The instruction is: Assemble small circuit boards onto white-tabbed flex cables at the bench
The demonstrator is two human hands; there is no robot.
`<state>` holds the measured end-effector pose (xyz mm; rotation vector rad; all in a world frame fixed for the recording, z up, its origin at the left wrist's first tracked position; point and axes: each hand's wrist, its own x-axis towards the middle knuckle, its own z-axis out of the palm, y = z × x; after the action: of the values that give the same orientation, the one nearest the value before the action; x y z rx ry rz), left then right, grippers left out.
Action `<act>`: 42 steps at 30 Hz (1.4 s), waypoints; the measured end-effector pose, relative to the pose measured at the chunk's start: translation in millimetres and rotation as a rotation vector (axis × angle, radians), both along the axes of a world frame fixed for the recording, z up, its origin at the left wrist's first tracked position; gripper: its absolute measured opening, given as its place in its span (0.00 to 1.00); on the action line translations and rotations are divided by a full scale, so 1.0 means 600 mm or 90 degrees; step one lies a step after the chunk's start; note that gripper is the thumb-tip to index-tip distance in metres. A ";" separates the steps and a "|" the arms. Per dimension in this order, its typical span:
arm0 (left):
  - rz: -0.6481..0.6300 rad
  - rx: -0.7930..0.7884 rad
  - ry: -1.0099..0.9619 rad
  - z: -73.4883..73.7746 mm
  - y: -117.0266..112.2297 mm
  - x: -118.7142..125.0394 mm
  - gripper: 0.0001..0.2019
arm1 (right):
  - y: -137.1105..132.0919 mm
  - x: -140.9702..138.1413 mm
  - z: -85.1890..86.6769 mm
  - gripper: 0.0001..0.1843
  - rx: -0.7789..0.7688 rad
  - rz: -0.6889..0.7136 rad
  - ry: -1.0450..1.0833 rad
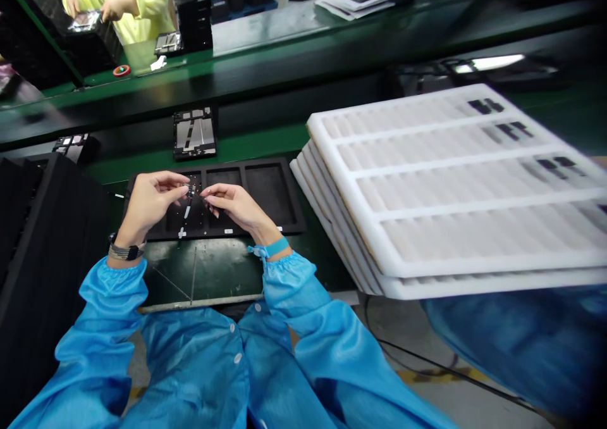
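Over a black compartment tray point(265, 193), my left hand point(154, 202) pinches the upper end of a small flex cable point(188, 210). This thin strip is dark with white patches and hangs down toward the tray's front edge. My right hand point(241, 209) is close on the other side, thumb and fingertips pressed together beside the cable's top. Whatever sits between those fingertips is too small to tell. Behind the tray lies an opened tablet-like device point(194, 133) with a silver and black interior.
At right, a stack of white foam trays point(365, 182) with slots holds several small black parts. Tall black trays point(35, 226) stand at left. Across the green bench point(265, 52), a person in a yellow sleeve point(154, 5) handles a device on a black stack.
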<state>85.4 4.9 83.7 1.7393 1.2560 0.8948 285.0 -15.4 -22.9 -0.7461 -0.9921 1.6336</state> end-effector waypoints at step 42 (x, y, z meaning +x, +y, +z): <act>0.387 0.137 0.225 -0.203 -0.499 -0.225 0.09 | -0.301 -0.099 -0.068 0.36 0.699 0.145 -1.017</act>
<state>-49.9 -294.7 -37.9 1.7546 2.0543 1.1219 225.9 -195.9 -63.8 -1.0536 -2.7676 0.0834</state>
